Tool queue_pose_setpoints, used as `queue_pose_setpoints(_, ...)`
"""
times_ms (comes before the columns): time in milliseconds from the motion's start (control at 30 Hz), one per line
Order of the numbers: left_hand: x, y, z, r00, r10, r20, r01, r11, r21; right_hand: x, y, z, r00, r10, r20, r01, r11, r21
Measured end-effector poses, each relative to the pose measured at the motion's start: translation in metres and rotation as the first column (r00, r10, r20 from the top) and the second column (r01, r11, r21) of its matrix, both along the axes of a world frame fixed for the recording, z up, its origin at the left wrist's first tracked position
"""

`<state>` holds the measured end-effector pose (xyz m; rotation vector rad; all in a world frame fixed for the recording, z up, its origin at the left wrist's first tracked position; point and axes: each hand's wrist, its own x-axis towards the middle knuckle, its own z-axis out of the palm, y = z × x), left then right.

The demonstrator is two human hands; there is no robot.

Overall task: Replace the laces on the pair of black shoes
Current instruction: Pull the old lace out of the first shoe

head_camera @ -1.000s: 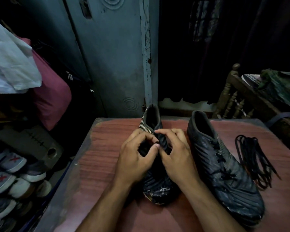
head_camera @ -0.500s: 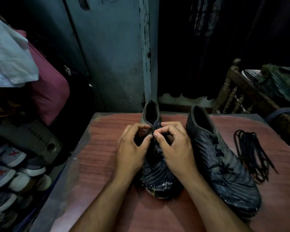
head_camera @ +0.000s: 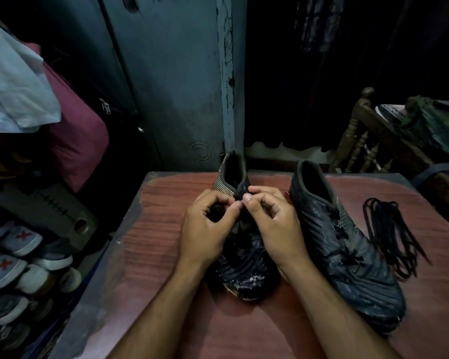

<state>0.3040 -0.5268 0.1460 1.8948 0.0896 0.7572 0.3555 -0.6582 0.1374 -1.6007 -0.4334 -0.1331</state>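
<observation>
Two black shoes lie on a reddish wooden table point(head_camera: 163, 229), toes toward me. Over the left shoe point(head_camera: 244, 275) both hands work at its throat. My left hand point(head_camera: 205, 229) and my right hand point(head_camera: 272, 226) meet fingertip to fingertip just below the collar, each pinching the dark lace point(head_camera: 240, 196) there. The lace itself is mostly hidden by my fingers. The right shoe point(head_camera: 347, 250) lies untouched beside them, with a lace still threaded through it. A loose bundle of black laces point(head_camera: 392, 234) lies on the table to its right.
A grey-blue door point(head_camera: 171, 86) stands behind the table. Several sneakers point(head_camera: 16, 260) are piled low on the left, under a maroon bag point(head_camera: 75, 136) and white cloth point(head_camera: 13, 89). A wooden chair point(head_camera: 358, 141) heaped with dark cloth stands at the right.
Both hands have moved up the left shoe toward its collar, fingertips staying together on the lace. The view has tilted slightly. The right shoe and loose laces have not moved.
</observation>
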Motion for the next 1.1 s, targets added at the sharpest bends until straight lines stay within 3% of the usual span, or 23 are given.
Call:
queue_pose_setpoints(200,-0.002,-0.003,-0.001,0.978,-0.200,-0.064,0.203,0.978,0.053,0.000,0.001,0.000,0.996,-0.004,-0.086,0.007,0.999,0.037)
queue_pose_setpoints(367,-0.004,0.003,-0.003,0.956,-0.244,-0.162,0.266,0.955,0.132,0.006,-0.001,-0.004,0.998,-0.047,-0.042,0.043,0.993,-0.108)
queue_pose_setpoints(467,-0.006,0.007,0.003,0.936,-0.297,-0.190,0.324,0.937,0.130,0.006,-0.004,-0.002,0.998,-0.029,-0.052,0.022,0.993,-0.114)
queue_pose_setpoints(567,-0.003,0.013,0.002,0.958,-0.245,-0.150,0.223,0.963,-0.149,0.003,-0.006,0.002,0.996,0.038,-0.081,-0.044,0.996,-0.073)
queue_pose_setpoints(633,0.001,0.012,0.002,0.966,-0.166,-0.198,0.100,0.947,-0.304,0.001,-0.006,0.005,0.990,0.091,-0.104,-0.097,0.994,-0.048)
queue_pose_setpoints(767,-0.001,0.002,0.008,0.963,-0.190,-0.193,0.111,0.927,-0.359,0.000,-0.008,0.008,0.985,0.136,-0.109,-0.144,0.987,-0.066)
queue_pose_setpoints(967,-0.005,0.005,0.012,0.915,-0.374,-0.151,0.236,0.800,-0.552,0.001,-0.008,0.005,0.984,0.136,-0.117,-0.141,0.989,-0.039)
queue_pose_setpoints(1100,-0.012,0.011,0.016,0.848,-0.507,-0.157,0.380,0.786,-0.487,-0.001,-0.007,0.008,0.988,0.075,-0.131,-0.081,0.996,-0.044)
